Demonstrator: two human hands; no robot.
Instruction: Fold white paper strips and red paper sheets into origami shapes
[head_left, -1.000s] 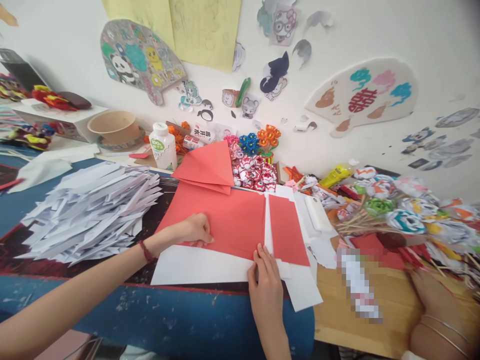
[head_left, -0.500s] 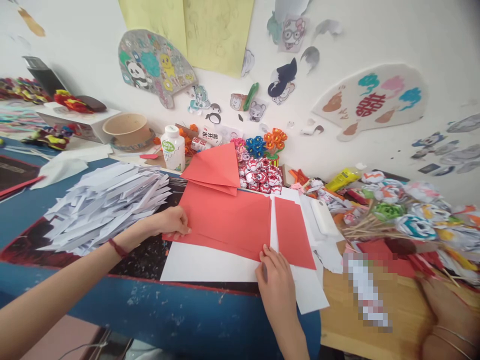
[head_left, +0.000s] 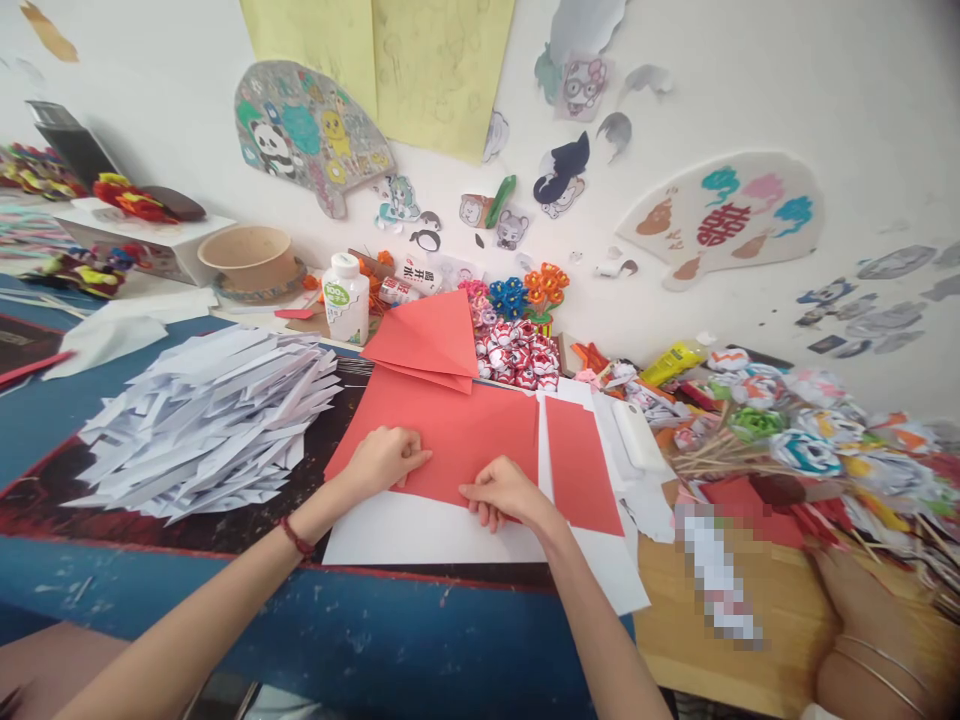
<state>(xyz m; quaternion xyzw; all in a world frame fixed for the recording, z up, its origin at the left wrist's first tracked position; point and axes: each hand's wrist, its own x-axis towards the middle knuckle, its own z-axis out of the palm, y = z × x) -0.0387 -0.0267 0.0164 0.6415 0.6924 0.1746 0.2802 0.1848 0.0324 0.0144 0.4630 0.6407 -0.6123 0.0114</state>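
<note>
A red paper sheet (head_left: pixel 480 425) lies on white paper (head_left: pixel 420 530) in front of me. My left hand (head_left: pixel 386 462), with a dark red bracelet on its wrist, has its fingers closed at the near edge of the sheet. Just to its right, my right hand (head_left: pixel 506 492) pinches the same edge between thumb and fingers. Folded red paper (head_left: pixel 427 340) rests over the far part of the sheet. A narrower red paper piece (head_left: pixel 581 465) lies to the right.
A heap of folded white paper strips (head_left: pixel 217 415) covers the left. Behind are a white bottle (head_left: pixel 346 300), a round tan bowl (head_left: pixel 247 258) and craft flowers (head_left: pixel 521 350). At right are a white case (head_left: pixel 637 435), paper flowers on sticks (head_left: pixel 806 452) and another person's hand (head_left: pixel 855 590).
My left hand has slid right along the near edge of the red sheet. My right hand has moved left from the sheet's corner, bringing the two hands closer together.
</note>
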